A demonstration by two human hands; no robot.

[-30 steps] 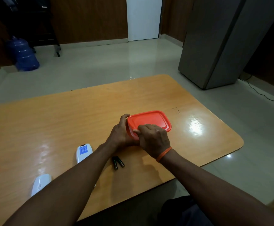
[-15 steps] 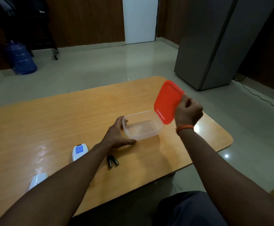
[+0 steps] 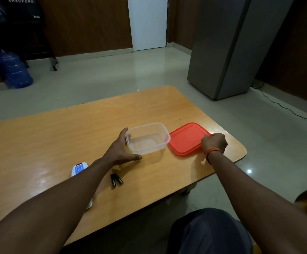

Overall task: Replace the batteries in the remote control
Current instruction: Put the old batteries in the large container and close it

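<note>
A clear plastic container (image 3: 158,127) stands open on the wooden table (image 3: 57,136). My left hand (image 3: 120,152) cups its left wall, thumb on the far side and fingers along the near side. A red lid (image 3: 185,138) lies flat on the table just right of the container, and my right hand (image 3: 214,143) grips its right edge with curled fingers. Two dark batteries (image 3: 116,180) lie side by side near the table's front, below my left hand. A white remote control (image 3: 79,169) with a blue label shows beside my left forearm, which hides most of it.
The table's right corner (image 3: 240,153) is close to the lid. A grey cabinet (image 3: 231,46) stands on the floor beyond, with a cable (image 3: 284,107) running along the floor. A blue water jug (image 3: 14,71) sits far left.
My right hand lifted the red lid off the clear container, swung it right and laid it flat on the table. My left hand kept holding the container.
</note>
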